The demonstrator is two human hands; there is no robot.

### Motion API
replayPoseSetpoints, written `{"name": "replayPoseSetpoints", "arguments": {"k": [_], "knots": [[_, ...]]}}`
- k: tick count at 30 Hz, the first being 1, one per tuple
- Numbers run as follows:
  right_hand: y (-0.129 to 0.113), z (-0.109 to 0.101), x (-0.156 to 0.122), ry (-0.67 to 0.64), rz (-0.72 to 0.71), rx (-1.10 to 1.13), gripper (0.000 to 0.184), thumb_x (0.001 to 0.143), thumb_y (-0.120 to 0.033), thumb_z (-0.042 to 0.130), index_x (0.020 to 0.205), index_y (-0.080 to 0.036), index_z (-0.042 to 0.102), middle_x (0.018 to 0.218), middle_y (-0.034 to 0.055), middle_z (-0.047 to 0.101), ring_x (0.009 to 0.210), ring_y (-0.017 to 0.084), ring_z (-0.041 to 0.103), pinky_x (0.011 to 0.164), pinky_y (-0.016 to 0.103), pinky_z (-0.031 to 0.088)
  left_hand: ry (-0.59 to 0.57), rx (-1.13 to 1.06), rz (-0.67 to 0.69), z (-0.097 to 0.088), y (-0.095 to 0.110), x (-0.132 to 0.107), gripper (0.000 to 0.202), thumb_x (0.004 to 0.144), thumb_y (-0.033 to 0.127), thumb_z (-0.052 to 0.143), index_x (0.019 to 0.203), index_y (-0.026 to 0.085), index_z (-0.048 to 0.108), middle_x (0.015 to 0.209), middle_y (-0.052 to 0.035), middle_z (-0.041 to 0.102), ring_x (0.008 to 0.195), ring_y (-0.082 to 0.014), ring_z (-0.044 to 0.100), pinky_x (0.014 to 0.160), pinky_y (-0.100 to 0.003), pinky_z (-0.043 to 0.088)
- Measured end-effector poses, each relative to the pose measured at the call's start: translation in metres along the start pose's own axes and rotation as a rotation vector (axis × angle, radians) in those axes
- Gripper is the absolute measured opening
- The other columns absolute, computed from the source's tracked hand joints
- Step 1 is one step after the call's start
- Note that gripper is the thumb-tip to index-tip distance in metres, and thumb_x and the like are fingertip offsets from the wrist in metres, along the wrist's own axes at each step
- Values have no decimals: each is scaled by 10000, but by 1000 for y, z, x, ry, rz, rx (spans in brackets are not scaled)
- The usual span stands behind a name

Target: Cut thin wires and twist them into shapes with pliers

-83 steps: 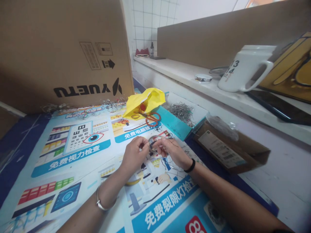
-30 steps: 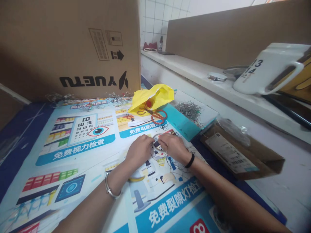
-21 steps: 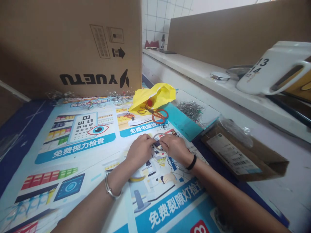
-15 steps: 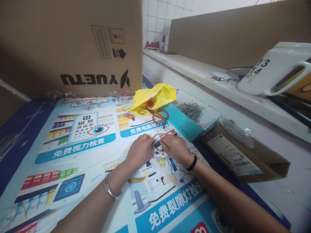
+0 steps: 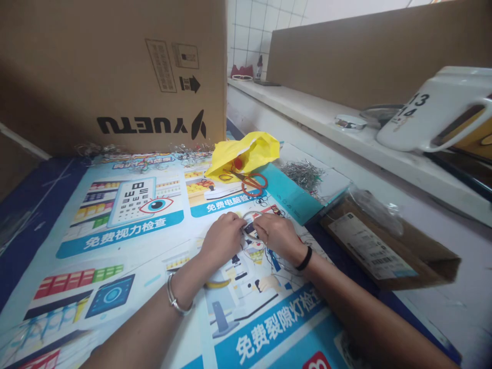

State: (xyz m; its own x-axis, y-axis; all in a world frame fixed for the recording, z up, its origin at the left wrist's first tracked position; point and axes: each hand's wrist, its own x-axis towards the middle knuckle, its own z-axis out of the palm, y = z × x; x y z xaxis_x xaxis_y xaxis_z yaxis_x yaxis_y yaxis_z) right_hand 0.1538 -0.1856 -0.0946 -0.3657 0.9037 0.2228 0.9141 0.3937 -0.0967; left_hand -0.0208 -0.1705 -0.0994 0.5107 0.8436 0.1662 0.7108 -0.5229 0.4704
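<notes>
My left hand [image 5: 224, 236] and my right hand [image 5: 280, 236] face each other low over the printed sheet, fingers closed. Between them is a thin, pale grey ring [image 5: 252, 212], gripped at its left and right sides. Its material is too small to tell. Just beyond the hands lie orange-handled scissors [image 5: 254, 185], their blades partly against a yellow bag [image 5: 251, 146]. Small dark loops [image 5: 258, 201] are scattered near the scissors handles. A tangle of silvery strands [image 5: 302, 173] rests behind my right hand, beside a turquoise strip [image 5: 294, 197].
A large cardboard box [image 5: 115, 66] stands at the back left. At right, a smaller opened carton [image 5: 426, 256] with clear plastic sits by the wall. Above it, a ledge [image 5: 307, 97] carries a white mug [image 5: 434, 113]. More silvery strands [image 5: 100, 149] lie along the large box's base.
The view has shifted very slightly. Both hands keep the same hold on the ring, with no clear movement.
</notes>
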Motion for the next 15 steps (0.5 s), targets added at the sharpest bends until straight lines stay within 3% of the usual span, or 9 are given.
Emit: {"name": "replayPoseSetpoints", "arguments": {"k": [15], "knots": [[2, 1, -1, -18, 1, -11, 269, 902, -235, 389, 759, -173, 608, 774, 60, 632, 758, 151, 557, 637, 233, 333, 7, 21, 46, 4, -6, -1, 398, 753, 70, 454, 1031, 242, 681, 966, -56, 584, 925, -203, 510, 809, -309, 431]]}}
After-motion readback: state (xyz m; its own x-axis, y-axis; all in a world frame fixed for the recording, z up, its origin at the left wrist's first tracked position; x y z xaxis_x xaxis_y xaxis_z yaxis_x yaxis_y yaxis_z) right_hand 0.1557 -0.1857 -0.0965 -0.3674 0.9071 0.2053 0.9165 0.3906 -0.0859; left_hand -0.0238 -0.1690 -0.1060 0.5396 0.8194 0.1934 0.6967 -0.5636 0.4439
